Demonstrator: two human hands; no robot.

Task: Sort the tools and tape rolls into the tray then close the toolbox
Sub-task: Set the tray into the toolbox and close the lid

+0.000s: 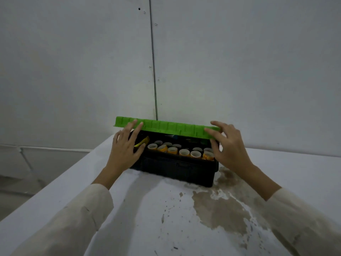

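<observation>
Both spread-fingered hands touch the half-open green lid, left hand at 9 o'clock, right hand at 3 o'clock, above tape rolls.

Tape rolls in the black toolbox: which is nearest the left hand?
Leftmost orange tape roll, front row, beside the left hand; others sit further right.

Black toolbox, green lid half-lowered; tape rolls inside.

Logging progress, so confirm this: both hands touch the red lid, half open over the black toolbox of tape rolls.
Wrong colour: the head view shows a green lid. The left hand and right hand touch it, half open over the black toolbox of tape rolls.
</observation>
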